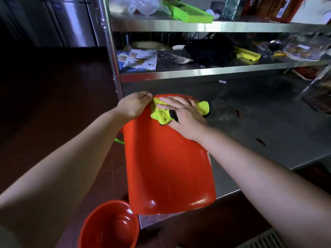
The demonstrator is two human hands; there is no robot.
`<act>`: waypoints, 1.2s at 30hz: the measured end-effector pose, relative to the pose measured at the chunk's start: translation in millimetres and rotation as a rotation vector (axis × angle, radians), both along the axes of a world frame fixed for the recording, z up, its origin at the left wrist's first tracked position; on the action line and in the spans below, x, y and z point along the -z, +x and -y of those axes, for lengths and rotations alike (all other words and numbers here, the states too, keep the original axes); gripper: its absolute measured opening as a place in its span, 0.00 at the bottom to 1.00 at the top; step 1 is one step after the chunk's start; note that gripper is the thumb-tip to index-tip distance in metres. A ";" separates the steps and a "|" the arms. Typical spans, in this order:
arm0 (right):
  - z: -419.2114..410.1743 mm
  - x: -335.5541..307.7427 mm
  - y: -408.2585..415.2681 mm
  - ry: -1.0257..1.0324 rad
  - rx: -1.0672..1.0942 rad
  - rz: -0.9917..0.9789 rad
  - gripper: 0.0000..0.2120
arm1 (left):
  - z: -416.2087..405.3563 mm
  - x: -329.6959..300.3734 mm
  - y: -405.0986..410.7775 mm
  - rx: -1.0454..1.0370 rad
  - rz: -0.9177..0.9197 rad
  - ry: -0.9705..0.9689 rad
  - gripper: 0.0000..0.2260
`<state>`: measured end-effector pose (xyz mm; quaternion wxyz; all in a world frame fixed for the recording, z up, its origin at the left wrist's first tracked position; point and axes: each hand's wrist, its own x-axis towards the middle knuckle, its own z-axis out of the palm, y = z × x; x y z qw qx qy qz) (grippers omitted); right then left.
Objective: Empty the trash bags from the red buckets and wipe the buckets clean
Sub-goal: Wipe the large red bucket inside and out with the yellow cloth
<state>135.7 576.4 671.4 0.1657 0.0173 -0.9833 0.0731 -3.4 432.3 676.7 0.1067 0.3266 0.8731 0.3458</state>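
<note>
**Wiping the outside of the tipped red bucket**

The large red plastic bucket (168, 163) lies on its side across the near left corner of the steel counter (268, 126), its base toward the camera and overhanging the edge, its mouth pointing away toward the shelves. No trash bag shows on it, so the emptying step looks done for this one; laying it over likely brings the outer wall up for wiping.

The right hand (180, 115) presses flat, fingers extended, on a yellow microfibre cloth with dark trim (161, 113) against the upper wall near the far rim. Its grip is not closed; the cloth is pinned under the palm. The left hand (133, 106) curls its fingers over the far left rim, apparently to keep the bucket from rolling under the pressure.

A second red bucket (109, 228) stands upright on the floor, near left, mouth open, inside bare and glossy.

Behind, the steel shelf rack (197, 72) holds papers, dark cloth and a yellow tray.
</note>
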 end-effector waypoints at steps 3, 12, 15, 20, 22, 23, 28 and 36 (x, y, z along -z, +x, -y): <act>17.4 9.7 16.6 0.038 -0.075 0.021 0.24 | 15.1 8.2 -2.5 0.000 0.016 0.002 0.19; 56.2 45.0 132.5 0.078 -0.368 0.129 0.30 | 43.5 8.4 1.6 0.100 0.141 0.275 0.10; 63.0 51.3 150.3 0.085 -0.443 0.174 0.29 | 36.2 -4.9 4.2 0.113 0.065 0.248 0.20; 69.4 48.1 137.6 0.134 -0.481 0.149 0.26 | 6.5 1.0 17.7 -0.001 0.091 0.151 0.18; 63.4 43.1 124.0 0.174 -0.465 0.141 0.27 | 6.1 7.6 11.7 -0.062 0.171 0.153 0.21; 59.7 40.2 115.6 0.153 -0.445 0.135 0.28 | 7.9 10.5 7.1 -0.079 0.207 0.170 0.22; 33.5 19.8 46.7 0.016 -0.241 0.074 0.27 | 12.9 17.9 -1.3 -0.087 0.228 0.232 0.19; 19.3 8.2 -11.3 -0.055 -0.109 0.065 0.23 | 22.3 24.1 -2.3 -0.122 0.283 0.328 0.12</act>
